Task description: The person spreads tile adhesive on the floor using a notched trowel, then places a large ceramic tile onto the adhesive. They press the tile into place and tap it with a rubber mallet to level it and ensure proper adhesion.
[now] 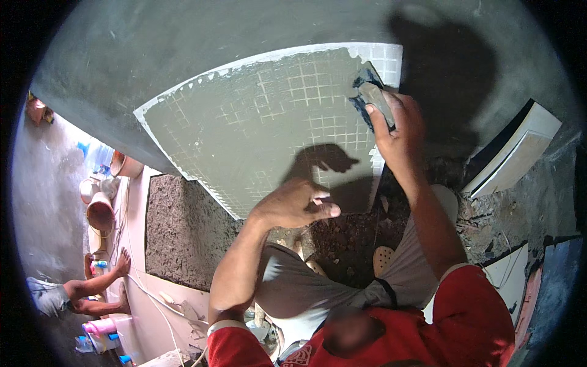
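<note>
Red sleeves lie nearest us. At far left we see a brown bucket and another person's bare legs, then a rough grey mortar bed. Our left hand, half open and empty, is at the lower edge of the ribbed-back tile, smeared with grey paste; our right hand grips a trowel at its upper right; tile pieces sit beyond.
</note>
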The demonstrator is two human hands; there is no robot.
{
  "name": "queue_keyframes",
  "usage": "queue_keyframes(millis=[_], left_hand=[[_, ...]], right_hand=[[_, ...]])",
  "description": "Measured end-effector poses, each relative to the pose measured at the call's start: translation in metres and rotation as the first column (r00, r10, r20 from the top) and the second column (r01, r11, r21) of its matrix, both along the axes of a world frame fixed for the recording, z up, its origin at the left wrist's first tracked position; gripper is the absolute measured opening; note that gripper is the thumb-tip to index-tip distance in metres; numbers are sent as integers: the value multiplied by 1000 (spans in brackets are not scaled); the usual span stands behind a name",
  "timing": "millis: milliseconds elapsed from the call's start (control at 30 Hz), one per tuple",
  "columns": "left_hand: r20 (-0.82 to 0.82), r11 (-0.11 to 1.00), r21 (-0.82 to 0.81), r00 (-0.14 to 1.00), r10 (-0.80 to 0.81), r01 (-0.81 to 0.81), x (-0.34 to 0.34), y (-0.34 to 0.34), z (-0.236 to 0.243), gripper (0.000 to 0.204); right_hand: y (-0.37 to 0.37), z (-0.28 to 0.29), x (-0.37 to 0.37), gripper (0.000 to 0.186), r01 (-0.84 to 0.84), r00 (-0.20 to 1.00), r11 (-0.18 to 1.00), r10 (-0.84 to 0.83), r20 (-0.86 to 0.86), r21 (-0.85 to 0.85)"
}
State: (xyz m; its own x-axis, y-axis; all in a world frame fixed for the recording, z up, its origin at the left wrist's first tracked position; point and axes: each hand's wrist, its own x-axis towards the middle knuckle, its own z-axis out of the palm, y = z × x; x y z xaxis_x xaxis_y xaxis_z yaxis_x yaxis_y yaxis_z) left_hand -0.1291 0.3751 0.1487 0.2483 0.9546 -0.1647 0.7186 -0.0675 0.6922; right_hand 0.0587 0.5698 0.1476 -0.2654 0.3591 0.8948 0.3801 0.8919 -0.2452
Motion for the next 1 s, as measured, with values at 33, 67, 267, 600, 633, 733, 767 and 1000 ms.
queue_keyframes(millis=[33, 67, 267, 600, 633, 733, 767, 1000], left_hand=[[15, 999, 32, 1000, 12, -12, -1, 2, 1, 66], [28, 997, 69, 999, 34, -35, -2, 3, 1, 67], [-59, 996, -86, 998, -18, 13, -8, -5, -9, 73], [-96, 930, -343, 980, -174, 131, -7, -4, -3, 74], [-111, 931, -344, 980, -166, 119, -7, -4, -2, 72], [-122, 936, -339, 982, -147, 98, -4, -5, 0, 66], [-100, 936, -332, 983, -156, 115, -3, -5, 1, 64], [-119, 933, -334, 975, -186, 137, -1, -5, 1, 61]], right_hand=[[-1, -3, -4, 30, 38, 999, 999, -39, -36, -17], [-1, -5, -8, 30, 40, 995, 998, -43, -86, -40], [7, -13, -49, 30, 240, 909, 966, -259, -328, -96], [-32, -27, -57, 29, -49, 968, 980, -2, -252, -195], [-25, -24, -51, 28, 3, 955, 989, -47, -294, -148], [-10, -13, -46, 27, 160, 898, 956, -245, -366, -248], [-9, -12, -51, 28, 101, 892, 943, -226, -390, -317], [-61, -53, -76, 33, -192, 972, 930, 137, -189, -314]])
